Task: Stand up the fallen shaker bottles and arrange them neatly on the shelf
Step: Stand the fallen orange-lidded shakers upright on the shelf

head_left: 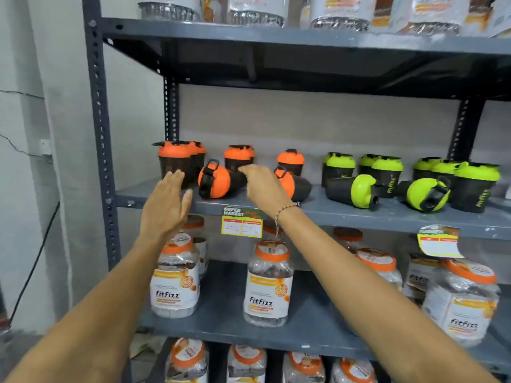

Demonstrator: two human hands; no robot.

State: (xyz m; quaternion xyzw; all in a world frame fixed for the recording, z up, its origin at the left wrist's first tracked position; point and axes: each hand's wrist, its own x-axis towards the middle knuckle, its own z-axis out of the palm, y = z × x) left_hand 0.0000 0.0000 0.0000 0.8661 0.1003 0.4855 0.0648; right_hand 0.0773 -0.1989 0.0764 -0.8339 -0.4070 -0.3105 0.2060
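Black shaker bottles stand on the middle grey shelf [331, 214], orange-lidded at left, green-lidded at right. Two orange-lidded ones lie on their sides: one [218, 180] at front left, another [297, 186] partly behind my right wrist. Two green-lidded ones are fallen too: one [352, 190] and one [425, 193]. An upright orange-lidded shaker [177, 161] stands at the far left. My left hand [166, 205] is flat and empty just in front of it. My right hand [262, 186] hovers over the first fallen orange shaker, fingers spread, holding nothing.
Clear jars with orange lids [269, 283] fill the lower shelves. Foil-bottomed pouches [257, 9] sit on the top shelf. Price tags [242, 222] hang from the shelf's front edge. A perforated upright post [102, 134] borders the left side, with a wall beyond.
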